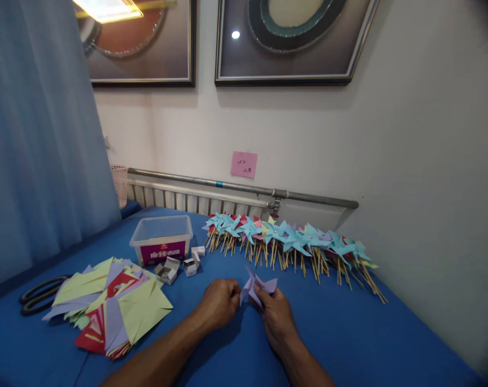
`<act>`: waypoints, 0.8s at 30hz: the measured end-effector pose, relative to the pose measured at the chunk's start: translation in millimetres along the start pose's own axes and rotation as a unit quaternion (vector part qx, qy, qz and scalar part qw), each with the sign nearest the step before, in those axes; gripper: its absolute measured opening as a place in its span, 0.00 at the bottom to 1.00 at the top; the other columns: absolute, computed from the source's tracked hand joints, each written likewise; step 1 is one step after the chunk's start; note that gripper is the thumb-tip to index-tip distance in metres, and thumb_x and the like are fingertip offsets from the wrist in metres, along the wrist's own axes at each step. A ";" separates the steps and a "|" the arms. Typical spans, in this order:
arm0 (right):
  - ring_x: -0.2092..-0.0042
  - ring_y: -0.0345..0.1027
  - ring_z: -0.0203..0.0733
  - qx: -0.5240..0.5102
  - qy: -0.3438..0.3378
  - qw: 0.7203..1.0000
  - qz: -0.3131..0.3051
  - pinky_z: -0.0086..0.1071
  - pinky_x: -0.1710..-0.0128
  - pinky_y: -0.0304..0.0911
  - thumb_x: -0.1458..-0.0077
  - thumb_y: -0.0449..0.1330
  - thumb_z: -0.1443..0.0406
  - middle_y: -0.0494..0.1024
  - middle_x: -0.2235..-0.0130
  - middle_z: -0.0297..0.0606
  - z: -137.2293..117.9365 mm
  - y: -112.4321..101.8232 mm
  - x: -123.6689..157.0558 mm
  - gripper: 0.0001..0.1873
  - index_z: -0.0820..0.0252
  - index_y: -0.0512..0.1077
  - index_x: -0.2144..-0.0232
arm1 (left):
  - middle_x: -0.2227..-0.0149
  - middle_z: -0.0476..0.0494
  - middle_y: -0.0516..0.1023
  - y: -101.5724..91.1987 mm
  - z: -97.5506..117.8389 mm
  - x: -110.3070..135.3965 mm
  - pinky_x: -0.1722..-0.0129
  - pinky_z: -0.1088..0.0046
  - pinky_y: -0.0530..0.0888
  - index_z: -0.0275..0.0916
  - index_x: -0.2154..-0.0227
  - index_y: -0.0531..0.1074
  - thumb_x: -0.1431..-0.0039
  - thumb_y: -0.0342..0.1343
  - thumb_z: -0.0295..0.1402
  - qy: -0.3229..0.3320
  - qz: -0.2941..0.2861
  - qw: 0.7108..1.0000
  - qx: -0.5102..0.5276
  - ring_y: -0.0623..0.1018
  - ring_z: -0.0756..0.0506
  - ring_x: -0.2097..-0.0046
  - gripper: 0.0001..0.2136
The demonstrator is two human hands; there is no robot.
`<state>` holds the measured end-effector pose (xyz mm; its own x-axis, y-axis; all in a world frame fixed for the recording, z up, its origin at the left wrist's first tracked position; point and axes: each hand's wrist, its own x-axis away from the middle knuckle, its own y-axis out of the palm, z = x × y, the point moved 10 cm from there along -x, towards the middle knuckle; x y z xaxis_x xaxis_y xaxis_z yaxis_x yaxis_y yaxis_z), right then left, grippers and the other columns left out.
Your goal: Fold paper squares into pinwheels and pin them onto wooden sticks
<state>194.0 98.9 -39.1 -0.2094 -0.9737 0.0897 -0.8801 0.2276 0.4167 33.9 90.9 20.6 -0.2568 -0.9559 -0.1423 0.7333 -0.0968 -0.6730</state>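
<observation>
A lilac paper pinwheel (252, 286) is pinched between the thumb and fingers of my right hand (276, 314), its blades folded in toward the middle. Close by on its left side, my left hand (221, 302) is closed with the fingers curled in; whatever they may hold is hidden. Both hands are over the blue cloth-covered table (235, 355). To the left lies a loose pile of slit paper sheets (142, 309) in yellow, lilac, red and green. Small open cardboard boxes (168, 270) sit between the pile and my hands.
A clear plastic tub (161, 242) with a purple label stands behind the boxes. Finished pinwheels on sticks (294, 239) lie in a long row along the back right. Black-handled scissors (42, 295) lie partly under the paper. A blue curtain (42, 129) hangs at the left; a pipe (203, 181) runs along the wall.
</observation>
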 end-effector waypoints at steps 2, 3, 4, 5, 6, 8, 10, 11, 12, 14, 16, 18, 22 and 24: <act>0.65 0.77 0.46 -0.003 0.000 1.000 0.003 0.38 0.59 0.72 0.66 0.79 0.59 0.84 0.69 0.35 -1.6 0.4 1.1 0.19 0.58 0.79 0.70 | 0.76 0.50 0.73 -0.2 1.2 0.7 0.70 0.74 0.58 0.37 0.73 0.74 0.44 0.52 0.23 -0.001 0.001 1.000 0.001 0.69 0.50 0.72 0.08; 0.65 0.77 0.46 -0.006 0.001 1.000 0.004 0.38 0.59 0.73 0.66 0.79 0.59 0.84 0.69 0.35 -2.3 0.7 1.6 0.19 0.58 0.79 0.71 | 0.76 0.50 0.73 0.0 1.5 1.0 0.70 0.74 0.58 0.37 0.73 0.75 0.44 0.52 0.23 -0.001 -0.001 1.000 0.001 0.69 0.50 0.72 0.08; 0.65 0.77 0.46 -0.008 0.002 1.000 0.007 0.38 0.59 0.73 0.67 0.80 0.59 0.84 0.69 0.35 -3.0 0.5 2.2 0.20 0.58 0.79 0.71 | 0.76 0.50 0.73 0.4 1.7 1.0 0.70 0.74 0.58 0.37 0.73 0.75 0.43 0.52 0.23 -0.001 -0.002 1.000 0.001 0.69 0.50 0.72 0.08; 0.66 0.77 0.46 -0.009 0.003 1.000 0.010 0.38 0.60 0.73 0.68 0.80 0.59 0.84 0.69 0.35 -3.5 0.3 2.6 0.20 0.57 0.79 0.71 | 0.76 0.50 0.73 0.7 1.5 1.0 0.70 0.74 0.58 0.37 0.73 0.75 0.43 0.52 0.24 0.000 -0.002 1.000 0.001 0.68 0.50 0.72 0.08; 0.66 0.77 0.45 -0.009 0.005 1.000 0.013 0.37 0.61 0.73 0.68 0.80 0.59 0.84 0.70 0.35 -4.0 0.3 3.0 0.20 0.57 0.78 0.71 | 0.75 0.50 0.74 1.2 1.2 0.9 0.70 0.74 0.58 0.37 0.72 0.75 0.43 0.52 0.24 0.000 -0.003 1.000 0.002 0.69 0.50 0.72 0.08; 0.67 0.76 0.45 -0.007 0.005 1.000 0.014 0.37 0.62 0.73 0.68 0.80 0.59 0.83 0.71 0.34 -4.9 0.6 3.2 0.21 0.57 0.78 0.72 | 0.75 0.49 0.74 1.7 0.2 0.5 0.70 0.74 0.58 0.37 0.72 0.75 0.42 0.52 0.25 0.001 -0.002 1.000 0.005 0.69 0.49 0.71 0.07; 0.67 0.76 0.45 -0.007 0.005 1.000 0.015 0.37 0.62 0.73 0.69 0.81 0.59 0.83 0.71 0.33 -5.6 0.9 3.1 0.21 0.58 0.78 0.72 | 0.75 0.49 0.74 1.8 0.0 0.2 0.70 0.74 0.58 0.37 0.73 0.75 0.42 0.52 0.25 0.005 0.000 1.000 0.006 0.70 0.49 0.70 0.08; 0.67 0.76 0.44 -0.008 0.005 1.000 0.016 0.37 0.62 0.73 0.69 0.81 0.59 0.83 0.71 0.33 -5.8 0.8 3.0 0.22 0.58 0.78 0.72 | 0.75 0.49 0.74 1.7 0.3 0.2 0.70 0.74 0.58 0.37 0.73 0.75 0.42 0.52 0.25 0.007 0.000 1.000 0.006 0.70 0.49 0.70 0.08; 0.68 0.75 0.44 -0.009 0.005 1.000 0.017 0.37 0.63 0.73 0.70 0.81 0.59 0.82 0.71 0.33 -6.0 0.9 2.9 0.22 0.58 0.77 0.72 | 0.75 0.49 0.74 1.6 0.6 0.3 0.70 0.73 0.58 0.37 0.73 0.75 0.42 0.52 0.25 0.008 0.000 1.000 0.007 0.70 0.49 0.70 0.08; 0.69 0.75 0.44 -0.013 0.005 1.000 0.012 0.36 0.64 0.72 0.70 0.81 0.58 0.82 0.72 0.33 -6.5 2.3 3.0 0.23 0.58 0.77 0.72 | 0.75 0.49 0.74 1.5 1.0 0.6 0.70 0.73 0.58 0.37 0.73 0.74 0.42 0.52 0.25 0.008 -0.001 1.000 0.009 0.70 0.49 0.70 0.07; 0.70 0.74 0.42 -0.015 0.003 1.000 0.003 0.35 0.66 0.71 0.69 0.80 0.58 0.81 0.74 0.32 -7.3 4.1 3.3 0.23 0.58 0.77 0.71 | 0.75 0.50 0.73 1.8 0.9 0.8 0.70 0.73 0.58 0.37 0.74 0.74 0.42 0.52 0.25 0.007 -0.003 1.000 0.013 0.69 0.49 0.70 0.07; 0.71 0.73 0.41 -0.017 0.003 1.000 0.001 0.34 0.68 0.70 0.69 0.80 0.58 0.79 0.74 0.30 -7.7 4.4 3.7 0.23 0.58 0.76 0.71 | 0.76 0.50 0.72 2.5 1.2 0.7 0.70 0.73 0.58 0.37 0.74 0.73 0.42 0.52 0.26 0.010 -0.004 1.000 0.018 0.69 0.49 0.70 0.07; 0.72 0.73 0.41 -0.022 0.005 1.000 0.005 0.33 0.69 0.69 0.70 0.80 0.58 0.80 0.74 0.30 -7.8 3.7 4.3 0.24 0.58 0.75 0.71 | 0.76 0.52 0.69 2.4 2.2 0.1 0.70 0.73 0.57 0.37 0.75 0.70 0.43 0.52 0.25 0.023 0.004 0.999 0.022 0.68 0.50 0.71 0.07; 0.73 0.72 0.40 -0.019 0.006 1.000 0.000 0.33 0.70 0.69 0.69 0.80 0.58 0.78 0.76 0.29 -8.2 5.1 4.9 0.23 0.58 0.75 0.72 | 0.77 0.52 0.68 2.3 3.1 -0.3 0.70 0.73 0.56 0.37 0.76 0.69 0.43 0.51 0.26 0.029 0.007 0.999 0.024 0.68 0.50 0.71 0.07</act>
<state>191.9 95.1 -29.1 -0.2035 -0.9739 0.1005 -0.8630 0.2269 0.4513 37.7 90.1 21.4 -0.2808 -0.9398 -0.1950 0.7663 -0.0971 -0.6350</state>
